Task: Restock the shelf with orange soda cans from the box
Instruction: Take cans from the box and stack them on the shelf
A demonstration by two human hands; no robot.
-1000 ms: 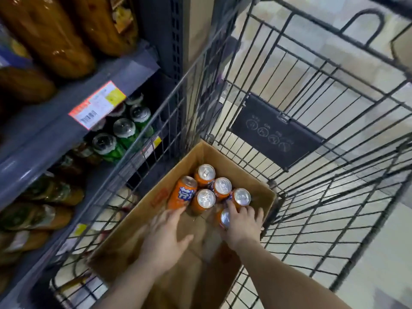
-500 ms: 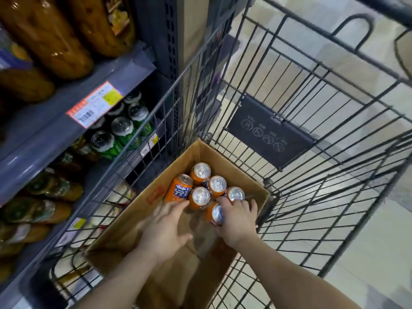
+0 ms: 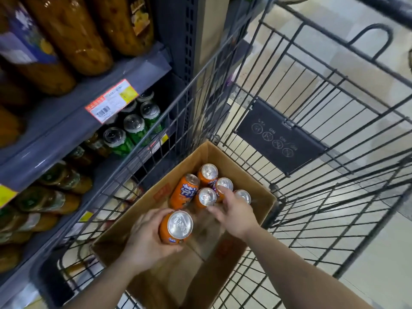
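An orange aluminium soda can (image 3: pixel 176 227) is sitting upright in the left hand (image 3: pixel 145 239), fingers curling round its side, lifted above the brown cardboard box (image 3: pixel 263 198). The right hand (image 3: pixel 234 214) is reaching with spread fingers over the remaining upright cans (image 3: pixel 207 196), likely to take another, inside the black wire cart (image 3: pixel 312 139).
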